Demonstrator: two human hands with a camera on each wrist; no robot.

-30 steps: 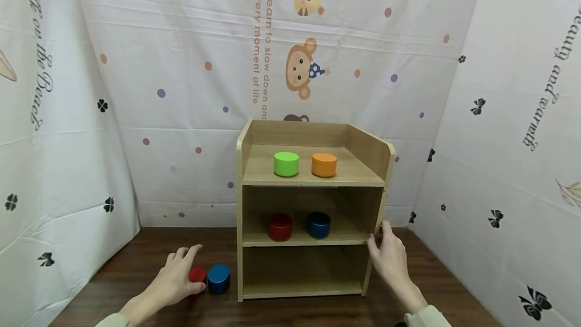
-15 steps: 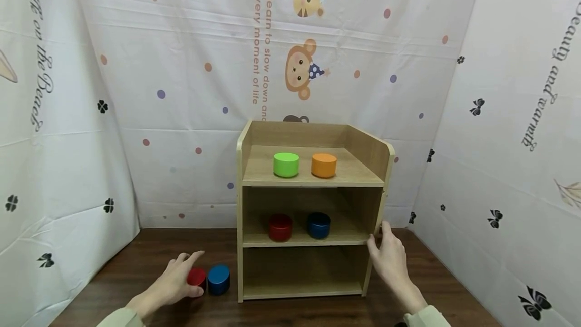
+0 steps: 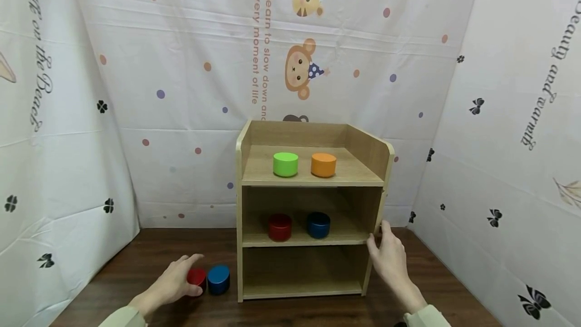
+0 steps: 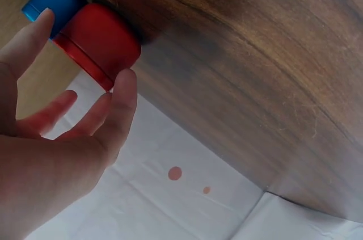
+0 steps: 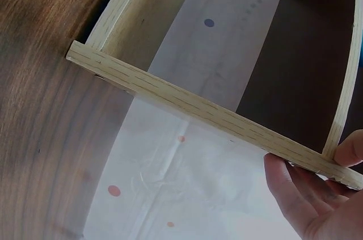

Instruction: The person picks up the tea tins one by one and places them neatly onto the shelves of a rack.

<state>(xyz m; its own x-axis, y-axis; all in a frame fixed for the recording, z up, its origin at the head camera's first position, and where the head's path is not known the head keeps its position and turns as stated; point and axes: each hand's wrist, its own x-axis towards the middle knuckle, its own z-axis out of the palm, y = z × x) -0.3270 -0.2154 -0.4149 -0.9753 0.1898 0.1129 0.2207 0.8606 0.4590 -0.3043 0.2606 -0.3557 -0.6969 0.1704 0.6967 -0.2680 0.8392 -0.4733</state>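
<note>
Your left hand has come down a little since one second ago, and it is now lower around the red tin. Your right hand has stayed in the same spot.

Big white cloth hangs at the back and on both sides, with dots, animals and words on it. Below it is the brown wood counter. On the counter stands a pale wooden shelf with three levels.

Your sleeves are light green. Your right hand pinches the front edge of the shelf's right side board, with the thumb on one face and the fingers on the other. Your left hand is spread, thumb on one side of the red tin and fingers on the other. You can't tell if they touch it.

That red tin sits on the counter, left of the shelf, and the blue tin is just beside it. On the middle level are another red tin and a dark blue tin. Up top sit a green round piece and an orange round piece.
</note>
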